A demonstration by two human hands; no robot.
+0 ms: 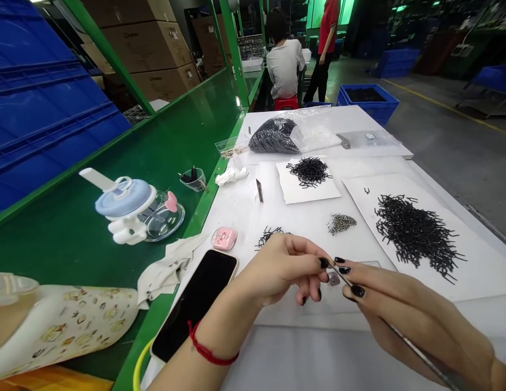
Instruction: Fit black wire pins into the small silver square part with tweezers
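Note:
My left hand [285, 266] is closed in a pinch near the middle of the white table [301, 353]; the tiny thing between its thumb and forefinger is mostly hidden. Metal tweezers [418, 353] lie in the grip of my right hand [411, 304], their tip meeting my left fingertips. Below the fingers sits a small clear greyish lump [333, 278] on a transparent sheet [318, 305]. Just beyond my left hand is a small pile of bent black pieces [271, 234]. A heap of tiny metallic bits [341, 223] lies past my fingertips.
Larger piles of black pieces [416, 233] [310, 171] rest on white sheets. A bag of black parts [277, 136] stands farther back. At left are a phone [199, 298], a pink case [224, 238], a cup [126, 201] and a bottle [81, 320]. Two people are beyond the table.

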